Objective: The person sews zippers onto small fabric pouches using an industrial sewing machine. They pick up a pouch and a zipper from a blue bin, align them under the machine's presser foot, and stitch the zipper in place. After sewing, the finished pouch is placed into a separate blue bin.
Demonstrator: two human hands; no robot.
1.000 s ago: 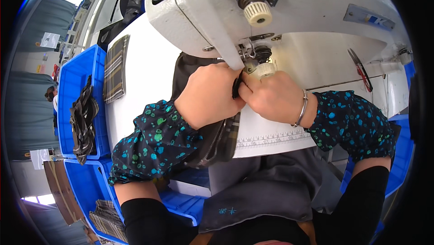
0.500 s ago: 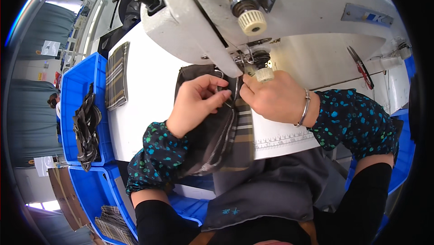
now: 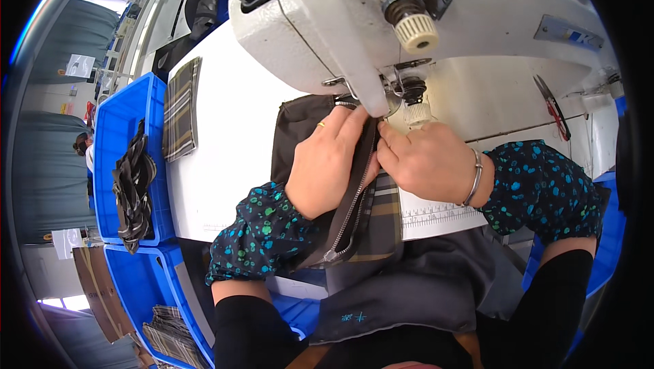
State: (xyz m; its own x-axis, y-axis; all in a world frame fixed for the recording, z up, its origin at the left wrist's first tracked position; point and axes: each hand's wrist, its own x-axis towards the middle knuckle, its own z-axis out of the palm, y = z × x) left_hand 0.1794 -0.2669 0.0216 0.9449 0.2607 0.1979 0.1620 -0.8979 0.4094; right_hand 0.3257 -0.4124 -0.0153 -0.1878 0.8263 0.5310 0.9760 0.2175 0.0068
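A white sewing machine (image 3: 300,28) stands over a dark fabric piece (image 3: 286,130) with a long metal zipper (image 3: 346,222) and a plaid panel (image 3: 378,236). My left hand (image 3: 321,168) is closed on the fabric at the zipper's left side, fingertips just beside the needle area, thumb partly hidden by the zipper tape. My right hand (image 3: 426,161) has curled fingers pinching the zipper tape's right edge, just below the white knurled knob (image 3: 417,113). The fabric's far end lies under the machine head; the needle itself is hard to make out.
Plaid pieces (image 3: 178,110) lie on the white table. Left are two blue bins (image 3: 105,164) with fabric; another (image 3: 606,260) is at right. Scissors (image 3: 555,110) lie right of a ruler strip (image 3: 439,216). A co-worker (image 3: 85,151) is at far left.
My left hand has shifted from a loose pinch half a second ago to pressing along the zipper, nearer the needle. The view has shifted slightly; my right hand holds much the same place.
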